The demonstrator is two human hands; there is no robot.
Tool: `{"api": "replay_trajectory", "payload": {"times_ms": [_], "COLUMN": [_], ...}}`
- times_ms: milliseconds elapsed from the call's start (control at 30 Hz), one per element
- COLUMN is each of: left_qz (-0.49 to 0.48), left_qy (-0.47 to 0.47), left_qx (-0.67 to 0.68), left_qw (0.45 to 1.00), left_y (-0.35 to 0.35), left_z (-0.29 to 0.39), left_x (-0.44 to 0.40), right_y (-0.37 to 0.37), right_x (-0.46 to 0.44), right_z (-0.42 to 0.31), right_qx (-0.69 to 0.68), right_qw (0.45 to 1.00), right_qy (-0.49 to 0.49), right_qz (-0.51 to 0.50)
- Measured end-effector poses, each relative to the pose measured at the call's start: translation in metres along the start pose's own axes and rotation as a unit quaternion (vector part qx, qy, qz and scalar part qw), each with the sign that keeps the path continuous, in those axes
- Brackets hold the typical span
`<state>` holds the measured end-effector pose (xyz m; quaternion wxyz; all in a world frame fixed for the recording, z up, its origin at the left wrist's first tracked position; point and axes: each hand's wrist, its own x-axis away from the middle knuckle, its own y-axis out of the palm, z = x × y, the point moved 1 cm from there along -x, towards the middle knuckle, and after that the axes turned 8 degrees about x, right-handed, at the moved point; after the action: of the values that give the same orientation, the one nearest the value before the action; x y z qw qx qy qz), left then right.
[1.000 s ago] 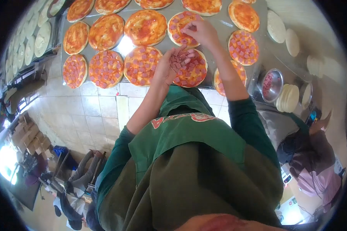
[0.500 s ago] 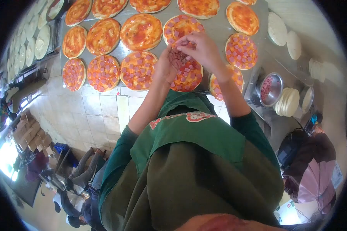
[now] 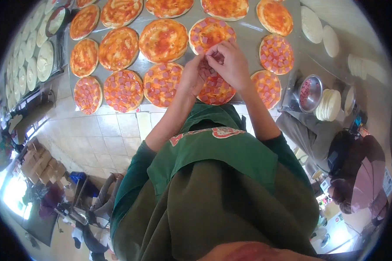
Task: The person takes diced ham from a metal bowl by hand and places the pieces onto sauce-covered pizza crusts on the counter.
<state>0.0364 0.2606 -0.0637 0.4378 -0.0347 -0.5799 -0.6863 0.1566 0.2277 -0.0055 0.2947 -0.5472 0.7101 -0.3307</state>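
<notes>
My left hand [image 3: 191, 77] is cupped around a small heap of diced ham [image 3: 206, 69]. Close beside it, my right hand [image 3: 231, 63] has its fingers pinched together on bits of ham. Both hands are over the gap between two pizzas. The farther pizza [image 3: 210, 31] has sauce and ham cubes mostly along its left and upper parts. Below my hands lies a nearer pizza [image 3: 217, 92] strewn with ham, its upper part hidden by my hands.
Sauced pizza bases [image 3: 163, 40] and ham-topped pizzas [image 3: 123, 90] lie in rows on the metal table [image 3: 244, 37]. At right stand a steel bowl [image 3: 311, 93] of diced ham and a stack of pale discs [image 3: 329, 105]. A person [image 3: 353, 165] is at the right.
The view has shifted slightly, so the pizzas at left sit lower. My right hand has stayed pinched and moved a little down and right, beside my cupped left hand.
</notes>
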Motion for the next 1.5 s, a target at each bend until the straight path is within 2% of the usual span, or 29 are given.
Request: {"api": "replay_trajectory", "payload": {"times_ms": [67,100,167,367,467,567,667,767,867,933,967,1100,1267,1367,1500], "left_qz": [-0.014,-0.021,-0.023,-0.019,-0.016,-0.001,-0.012,-0.026,-0.028,-0.026,-0.023,-0.012,-0.037,-0.056,-0.03], "left_qy": [-0.024,-0.035,-0.028,-0.031,-0.034,-0.034,-0.039,-0.052,-0.058,-0.065,-0.071,-0.078,-0.085,-0.098,-0.093], "left_qx": [0.005,0.009,-0.005,-0.007,0.0,0.0,0.01,0.022,0.021,0.015,0.011,-0.004,0.028,0.022,0.0], "left_qw": [1.0,0.999,0.999,0.999,0.999,0.999,0.999,0.998,0.998,0.997,0.997,0.997,0.995,0.993,0.995], "left_y": [-0.007,-0.006,0.0,0.001,-0.002,0.002,0.005,0.012,0.012,0.009,0.009,0.01,0.012,0.011,0.013], "left_z": [0.007,0.011,0.02,0.036,0.039,0.039,0.038,0.039,0.036,0.031,0.03,0.024,0.017,0.02,0.024], "left_x": [0.002,0.005,0.01,0.011,0.01,0.008,0.004,0.001,-0.007,-0.013,-0.014,-0.017,-0.013,-0.011,-0.005], "right_y": [0.004,0.005,0.006,0.024,0.024,0.027,0.023,0.015,0.004,0.0,-0.002,-0.008,-0.005,0.001,0.01], "right_x": [0.001,0.0,-0.007,-0.053,-0.065,-0.068,-0.065,-0.057,-0.04,-0.029,-0.025,-0.019,-0.013,-0.021,-0.039], "right_z": [0.0,0.001,0.005,0.045,0.038,0.038,0.036,0.033,0.021,0.02,0.016,0.01,0.017,0.034,0.061], "right_qx": [-0.073,-0.173,-0.366,-0.121,-0.035,0.081,0.05,-0.106,-0.322,-0.089,0.031,-0.087,-0.091,-0.2,-0.022], "right_qw": [0.996,0.979,0.909,0.986,0.991,0.991,0.989,0.984,0.919,0.994,0.999,0.994,0.993,0.958,0.982], "right_qy": [0.049,0.097,0.185,0.116,0.125,0.094,0.084,0.115,0.219,0.067,-0.011,0.058,0.058,0.202,0.178], "right_qz": [-0.017,-0.036,-0.071,0.012,0.021,0.055,0.109,0.09,-0.064,-0.015,0.01,-0.025,-0.048,-0.041,0.052]}}
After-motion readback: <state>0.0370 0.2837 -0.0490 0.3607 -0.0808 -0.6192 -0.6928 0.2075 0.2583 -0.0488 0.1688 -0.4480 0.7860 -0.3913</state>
